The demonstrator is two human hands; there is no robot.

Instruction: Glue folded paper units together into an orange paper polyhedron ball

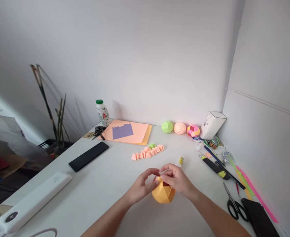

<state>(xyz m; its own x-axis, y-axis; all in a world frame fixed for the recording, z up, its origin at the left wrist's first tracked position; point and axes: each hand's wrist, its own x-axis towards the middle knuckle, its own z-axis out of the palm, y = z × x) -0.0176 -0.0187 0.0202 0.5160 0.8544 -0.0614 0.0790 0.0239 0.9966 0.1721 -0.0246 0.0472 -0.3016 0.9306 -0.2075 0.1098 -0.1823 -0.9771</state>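
An orange-yellow faceted paper ball (163, 195) is between my two hands, low in the middle of the view. Its top has an opening with a dark red inside. My left hand (143, 186) grips the ball's left upper side, thumb on the paper. At the top right edge of the opening, my right hand (176, 180) has its fingers pinched together; whether a small piece is between them is hidden. Beyond the hands lie a row of small folded peach paper pieces (148, 152) and a light green piece (151, 145). A small yellow tube (181, 160) is beside the right hand.
Three finished-looking paper balls, green (167, 127), peach (180, 128) and pink-yellow (193, 130), stand along the wall. To the right lie a utility knife (215, 168), scissors (235, 204) and a black phone (259, 217). Peach sheets (140, 131), a bottle (102, 112) and a black slab (88, 156) are leftward.
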